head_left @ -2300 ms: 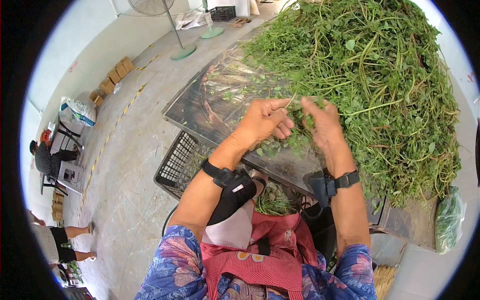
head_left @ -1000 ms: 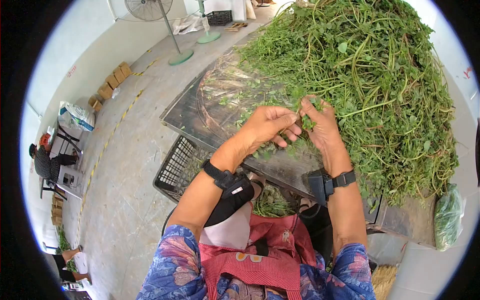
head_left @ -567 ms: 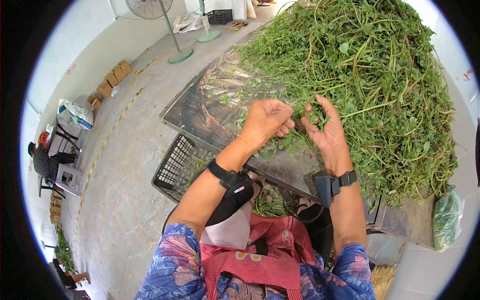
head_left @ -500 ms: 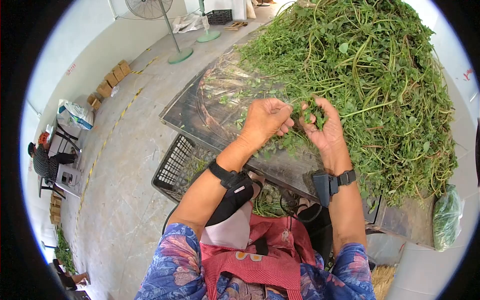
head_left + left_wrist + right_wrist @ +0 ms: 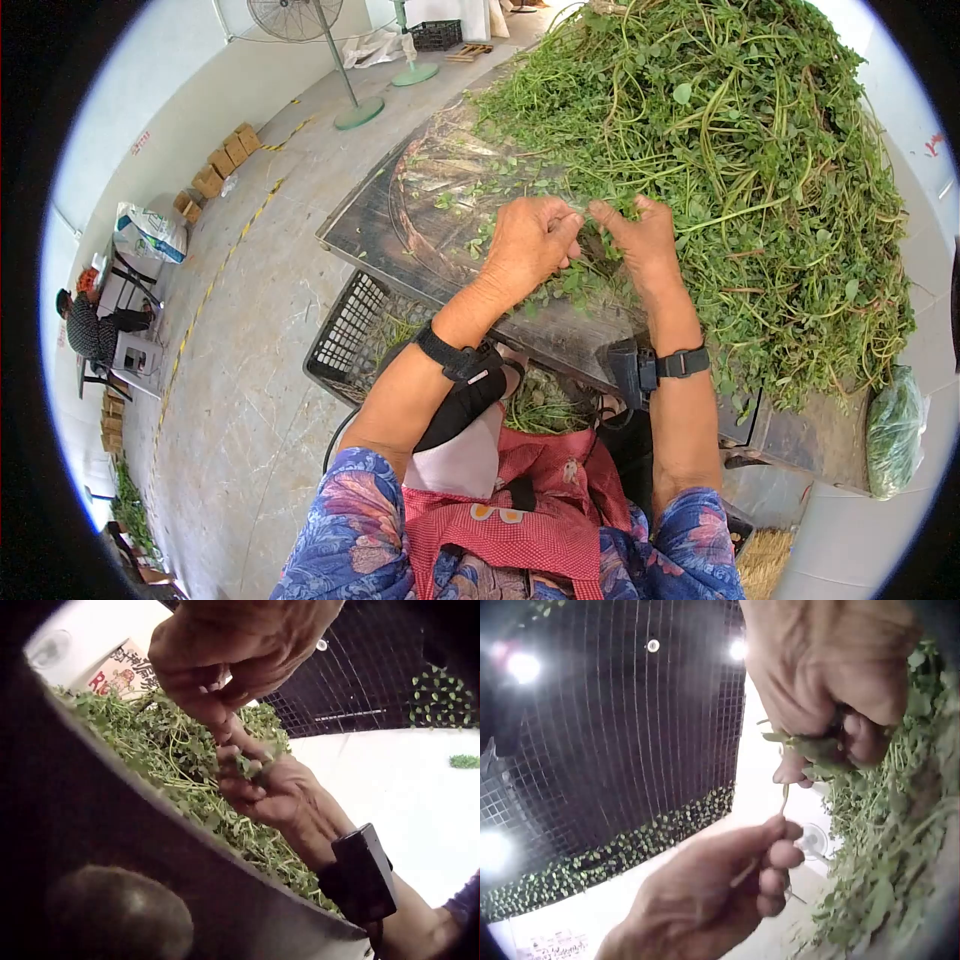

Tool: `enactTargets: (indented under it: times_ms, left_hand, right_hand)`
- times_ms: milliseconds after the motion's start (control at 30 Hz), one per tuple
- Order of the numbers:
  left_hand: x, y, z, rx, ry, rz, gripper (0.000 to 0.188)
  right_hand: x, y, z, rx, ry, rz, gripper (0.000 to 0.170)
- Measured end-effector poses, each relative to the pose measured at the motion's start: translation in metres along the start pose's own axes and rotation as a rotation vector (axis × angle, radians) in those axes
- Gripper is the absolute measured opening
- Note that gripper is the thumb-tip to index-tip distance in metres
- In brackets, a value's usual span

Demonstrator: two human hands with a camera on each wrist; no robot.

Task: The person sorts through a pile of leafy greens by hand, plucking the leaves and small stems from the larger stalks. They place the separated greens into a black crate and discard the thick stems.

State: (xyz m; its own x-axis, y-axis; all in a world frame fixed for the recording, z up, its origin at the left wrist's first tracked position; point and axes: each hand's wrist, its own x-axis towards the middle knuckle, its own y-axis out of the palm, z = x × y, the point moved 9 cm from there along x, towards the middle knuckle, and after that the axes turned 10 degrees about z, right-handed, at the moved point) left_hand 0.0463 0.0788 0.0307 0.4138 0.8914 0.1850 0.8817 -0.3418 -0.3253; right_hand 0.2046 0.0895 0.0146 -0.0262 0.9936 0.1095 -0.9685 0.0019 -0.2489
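Over the table's near edge, my left hand (image 5: 528, 245) has its fingers curled, with thumb and fingertip pinching the end of a thin green stem (image 5: 785, 799). My right hand (image 5: 648, 243) faces it, fingertips close by, and grips a leafy green sprig (image 5: 821, 750) from which the stem runs. In the left wrist view, leaves poke out between the right hand's curled fingers (image 5: 238, 787). A tall heap of leafy greens (image 5: 760, 150) lies just beyond and to the right of both hands. Loose leaves are scattered on the dark table (image 5: 365, 225).
A black plastic crate (image 5: 345, 335) holding greens stands below the table's left edge. More cut greens (image 5: 545, 405) lie under the table by the person's feet. A bag of greens (image 5: 893, 435) is at the right. Fans, cardboard boxes (image 5: 225, 160) and a seated person (image 5: 95, 325) are farther off.
The hands came together at the sprig, then drew slightly apart. My right hand has turned from palm showing to its back showing, and the leaves it holds are now mostly hidden.
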Motion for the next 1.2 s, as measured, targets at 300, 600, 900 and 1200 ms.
enactTargets:
  times_ms: [300,600,900,1200]
  left_hand:
    - [0.002,-0.018,0.0,0.212,0.045,-0.058,0.02]
    - [0.001,-0.012,-0.005,0.224,0.08,-0.04,0.018]
    - [-0.009,-0.022,-0.015,0.201,0.063,-0.056,0.018]
    - [-0.007,-0.014,-0.012,0.304,0.101,-0.038,0.019]
  right_hand:
    - [-0.011,-0.02,0.026,0.394,-0.105,-0.007,0.011]
    - [-0.013,0.011,0.045,-0.454,-0.262,0.099,0.015]
    - [-0.01,-0.044,0.012,0.46,-0.08,-0.126,0.012]
    - [-0.014,0.026,0.027,0.299,-0.047,0.216,0.016]
